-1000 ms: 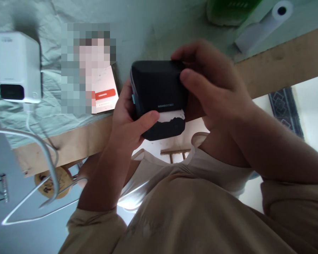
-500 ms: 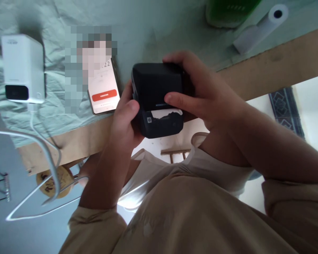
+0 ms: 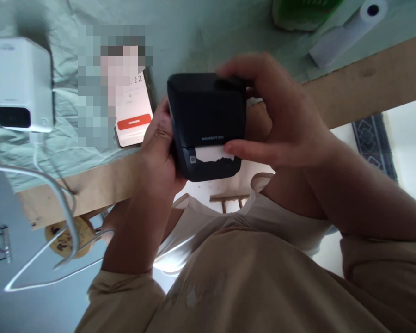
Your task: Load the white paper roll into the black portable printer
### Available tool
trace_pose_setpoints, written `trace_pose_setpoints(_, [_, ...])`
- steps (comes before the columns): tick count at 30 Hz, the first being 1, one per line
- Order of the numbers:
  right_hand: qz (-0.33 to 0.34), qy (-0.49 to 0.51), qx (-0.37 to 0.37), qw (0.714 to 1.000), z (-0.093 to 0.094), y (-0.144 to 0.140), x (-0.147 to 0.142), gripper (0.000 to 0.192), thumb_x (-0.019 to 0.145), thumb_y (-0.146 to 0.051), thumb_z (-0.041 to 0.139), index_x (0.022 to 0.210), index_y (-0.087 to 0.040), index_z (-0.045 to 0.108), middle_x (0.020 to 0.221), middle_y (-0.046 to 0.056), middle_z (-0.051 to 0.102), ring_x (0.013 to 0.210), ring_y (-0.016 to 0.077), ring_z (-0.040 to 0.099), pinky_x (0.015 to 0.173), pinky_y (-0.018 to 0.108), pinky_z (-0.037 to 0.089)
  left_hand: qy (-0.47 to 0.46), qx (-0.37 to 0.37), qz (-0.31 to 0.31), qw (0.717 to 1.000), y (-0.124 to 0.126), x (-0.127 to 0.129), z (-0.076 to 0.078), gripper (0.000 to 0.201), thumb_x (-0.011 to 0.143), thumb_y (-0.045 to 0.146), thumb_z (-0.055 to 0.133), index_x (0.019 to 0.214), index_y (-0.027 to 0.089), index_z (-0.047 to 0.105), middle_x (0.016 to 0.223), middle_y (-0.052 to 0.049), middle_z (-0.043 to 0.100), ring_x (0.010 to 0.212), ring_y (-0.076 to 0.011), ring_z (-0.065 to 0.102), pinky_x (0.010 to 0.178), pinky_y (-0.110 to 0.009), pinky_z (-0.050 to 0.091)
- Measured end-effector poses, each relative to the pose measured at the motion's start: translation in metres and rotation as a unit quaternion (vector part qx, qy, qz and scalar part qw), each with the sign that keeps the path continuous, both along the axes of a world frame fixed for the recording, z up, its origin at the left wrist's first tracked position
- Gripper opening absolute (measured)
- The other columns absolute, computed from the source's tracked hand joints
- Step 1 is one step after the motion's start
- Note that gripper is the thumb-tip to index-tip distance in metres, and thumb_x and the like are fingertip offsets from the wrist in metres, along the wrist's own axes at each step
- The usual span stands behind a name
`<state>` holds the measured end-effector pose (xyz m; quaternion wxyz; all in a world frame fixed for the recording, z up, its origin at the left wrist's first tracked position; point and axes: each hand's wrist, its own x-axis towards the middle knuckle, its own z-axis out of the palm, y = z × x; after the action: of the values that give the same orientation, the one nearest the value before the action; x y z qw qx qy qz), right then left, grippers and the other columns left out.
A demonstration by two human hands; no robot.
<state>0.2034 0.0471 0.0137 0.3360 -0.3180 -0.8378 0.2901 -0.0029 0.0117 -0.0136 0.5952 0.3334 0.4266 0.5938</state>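
Printer (image 3: pixel 206 115): matt black plastic, torn white paper (image 3: pixel 213 154) at its slot; cloth (image 3: pixel 194 32): creased pale green; table edge (image 3: pixel 367 78): bare rough wood; phone (image 3: pixel 135 115): glossy screen

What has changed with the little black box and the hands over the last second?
The left hand has taken its thumb off the front of the black printer and now grips its side. The right hand has slid its thumb down to the torn paper strip at the slot, fingers still over the top. Both hands still hold the printer. The phone, white device and paper roll stayed put on the table.
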Motion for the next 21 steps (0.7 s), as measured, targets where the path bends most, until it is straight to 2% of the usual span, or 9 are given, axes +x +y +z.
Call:
trace_pose_setpoints(3, [-0.056,-0.044,0.074,0.995,0.001,-0.002,0.001,0.066,0.091,-0.057,0.070,0.141,-0.016,0.058,0.138,0.012,0.062,0.133,0.0218,0.059,0.104,0.035,0.057,-0.016,-0.003,0.014,1.000,0.001,0.001,-0.001,0.022,0.104,0.035,0.056,0.098,0.019,0.070,0.105,0.002,0.078,0.116,-0.0155,0.073,0.118,-0.035,0.054])
trace_pose_setpoints(6, [-0.168,0.009,0.080,0.983,0.001,-0.008,-0.005,0.053,0.093,-0.066,0.063,0.127,-0.026,0.068,0.113,0.004,0.065,0.094,0.0149,0.063,0.081,0.033,0.057,-0.038,0.005,-0.020,0.999,0.000,-0.001,-0.002,0.027,0.100,0.040,0.063,0.114,0.020,0.074,0.103,0.002,0.078,0.137,-0.0203,0.067,0.124,-0.039,0.052])
trace_pose_setpoints(8, [-0.245,0.068,0.040,0.966,0.001,-0.011,-0.011,0.048,0.097,-0.068,0.056,0.122,-0.028,0.066,0.099,0.000,0.063,0.071,0.0090,0.056,0.067,0.030,0.049,-0.045,0.012,-0.060,0.997,0.000,-0.004,-0.002,0.031,0.092,0.042,0.074,0.113,0.020,0.075,0.103,0.000,0.078,0.141,-0.0247,0.065,0.123,-0.041,0.054])
trace_pose_setpoints(9, [-0.282,0.086,0.024,0.955,0.002,-0.011,-0.014,0.049,0.097,-0.068,0.054,0.122,-0.027,0.064,0.096,0.000,0.063,0.069,0.0092,0.057,0.065,0.029,0.047,-0.045,0.011,-0.071,0.996,-0.001,-0.005,-0.002,0.031,0.089,0.042,0.078,0.111,0.020,0.076,0.104,0.000,0.078,0.140,-0.0254,0.066,0.122,-0.041,0.055])
trace_pose_setpoints(12, [-0.343,0.076,0.018,0.936,0.006,-0.011,-0.019,0.042,0.099,-0.063,0.055,0.110,-0.023,0.061,0.096,0.003,0.065,0.091,0.0173,0.068,0.072,0.031,0.054,-0.034,0.005,-0.087,0.996,-0.001,-0.009,-0.001,0.027,0.091,0.042,0.077,0.109,0.022,0.077,0.105,0.000,0.078,0.135,-0.0231,0.069,0.117,-0.036,0.058])
trace_pose_setpoints(15, [-0.277,0.042,0.065,0.958,0.009,-0.011,-0.018,0.027,0.101,-0.049,0.057,0.098,-0.023,0.064,0.087,0.002,0.064,0.081,0.0137,0.065,0.073,0.031,0.056,-0.019,0.003,-0.096,0.995,-0.001,-0.009,0.001,0.029,0.090,0.046,0.077,0.110,0.025,0.076,0.106,-0.001,0.078,0.135,-0.0235,0.069,0.112,-0.035,0.061])
trace_pose_setpoints(17, [-0.205,-0.052,0.111,0.971,0.009,-0.011,-0.016,0.025,0.103,-0.044,0.052,0.101,-0.025,0.069,0.089,0.001,0.069,0.072,0.0115,0.061,0.069,0.031,0.050,-0.010,0.007,-0.100,0.995,-0.001,-0.008,0.002,0.034,0.089,0.049,0.079,0.111,0.023,0.076,0.107,-0.004,0.078,0.138,-0.0264,0.067,0.112,-0.037,0.062])
trace_pose_setpoints(19, [-0.160,-0.163,0.138,0.964,0.009,-0.012,-0.013,0.026,0.103,-0.042,0.050,0.107,-0.028,0.071,0.100,0.000,0.074,0.076,0.0141,0.065,0.064,0.033,0.042,-0.004,0.005,-0.106,0.994,-0.002,-0.007,0.003,0.037,0.087,0.050,0.080,0.109,0.021,0.074,0.106,-0.006,0.076,0.140,-0.0299,0.065,0.113,-0.039,0.061])
trace_pose_setpoints(21, [-0.154,-0.231,0.140,0.951,0.009,-0.013,-0.011,0.024,0.100,-0.043,0.052,0.106,-0.028,0.070,0.108,0.000,0.076,0.081,0.0180,0.067,0.058,0.033,0.032,-0.003,-0.004,-0.111,0.994,-0.003,-0.007,0.005,0.035,0.088,0.049,0.079,0.105,0.019,0.072,0.105,-0.007,0.075,0.143,-0.0319,0.063,0.115,-0.041,0.060])
